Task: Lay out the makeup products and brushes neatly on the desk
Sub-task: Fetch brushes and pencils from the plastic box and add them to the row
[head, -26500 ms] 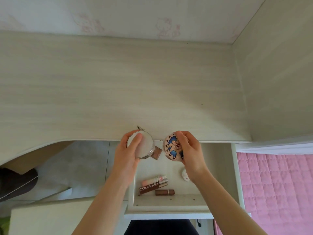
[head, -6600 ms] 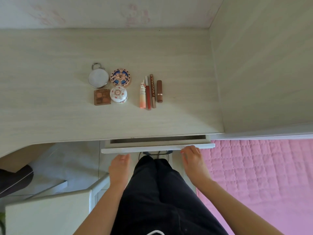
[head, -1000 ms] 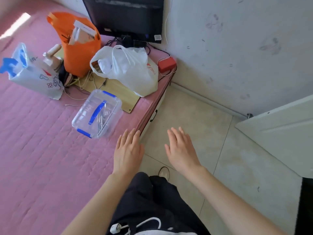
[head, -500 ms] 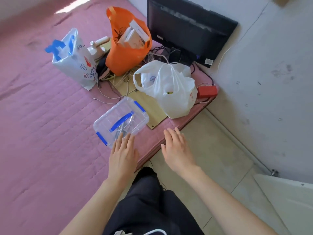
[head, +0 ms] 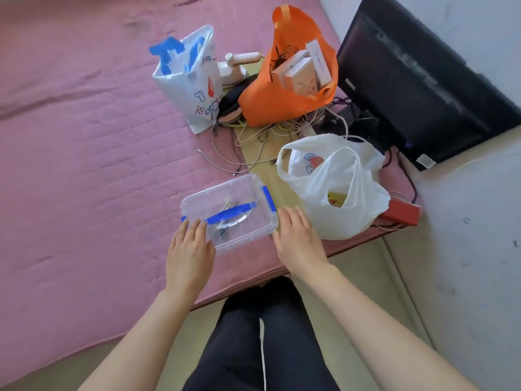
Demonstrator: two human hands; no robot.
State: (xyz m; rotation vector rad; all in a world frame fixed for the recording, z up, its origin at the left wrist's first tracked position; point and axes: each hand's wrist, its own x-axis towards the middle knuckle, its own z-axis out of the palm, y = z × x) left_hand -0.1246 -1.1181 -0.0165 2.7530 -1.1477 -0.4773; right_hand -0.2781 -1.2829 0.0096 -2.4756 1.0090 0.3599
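Observation:
A clear plastic box [head: 239, 198] with a blue handle and blue side clips lies on the pink bed near its corner. Dark and silvery items show faintly through its lid; I cannot tell what they are. My left hand [head: 190, 249] rests flat against the box's near left end, fingers spread. My right hand [head: 296, 238] is at the box's right end, fingers apart and touching its corner. Neither hand has closed around anything. The desk and the laid-out makeup are out of view.
A pink quilted bed [head: 84, 165] fills the left. On it stand a white-and-blue bag [head: 189, 77], an orange bag of boxes [head: 293, 80], a white plastic bag [head: 335, 187], tangled cables and a black monitor [head: 417, 88]. A small red box [head: 401, 215] sits at the corner.
The view has swung closer over the bed. Both hands have moved forward from the bed's edge to either end of the clear box.

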